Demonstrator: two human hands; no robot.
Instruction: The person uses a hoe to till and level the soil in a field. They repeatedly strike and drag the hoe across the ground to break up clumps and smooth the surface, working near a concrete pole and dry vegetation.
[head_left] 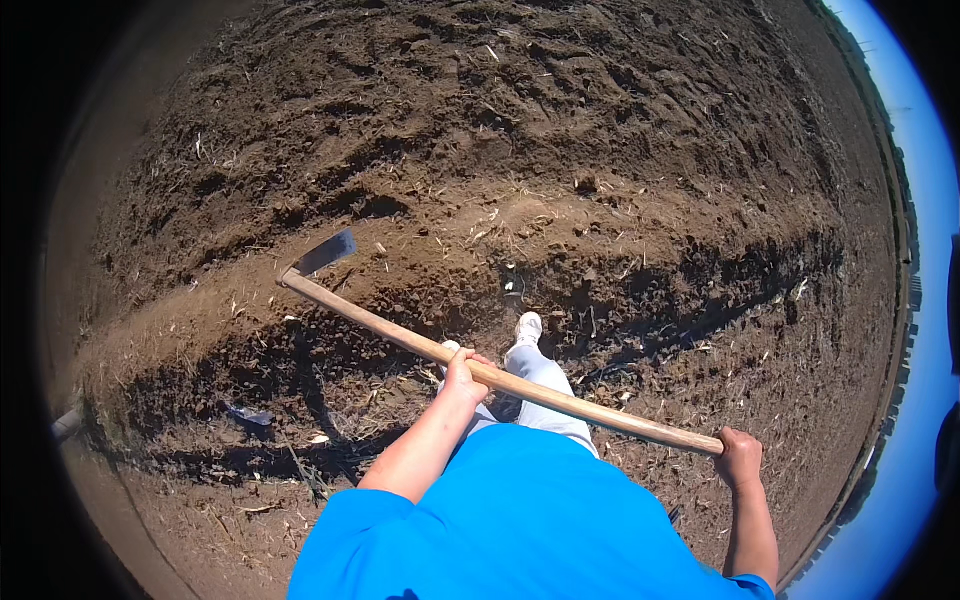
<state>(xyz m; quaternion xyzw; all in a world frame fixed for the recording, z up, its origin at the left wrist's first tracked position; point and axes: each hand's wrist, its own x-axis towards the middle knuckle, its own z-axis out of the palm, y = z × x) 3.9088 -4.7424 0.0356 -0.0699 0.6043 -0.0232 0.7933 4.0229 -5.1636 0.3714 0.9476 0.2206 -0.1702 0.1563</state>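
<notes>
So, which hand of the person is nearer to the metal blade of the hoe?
Left. The left hand grips the wooden handle about midway, closer to the blade; the right hand holds the far end.

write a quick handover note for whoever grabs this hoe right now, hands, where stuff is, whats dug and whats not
Left hand: closed around the middle of the hoe handle.
Right hand: closed on the handle's butt end.
Hoe blade: raised to the left, over the ridge of loose soil.
Done: a dark furrow runs across in front of the white shoe.
Left: the ground near the lower left, strewn with dry stalks, looks undug.
</notes>
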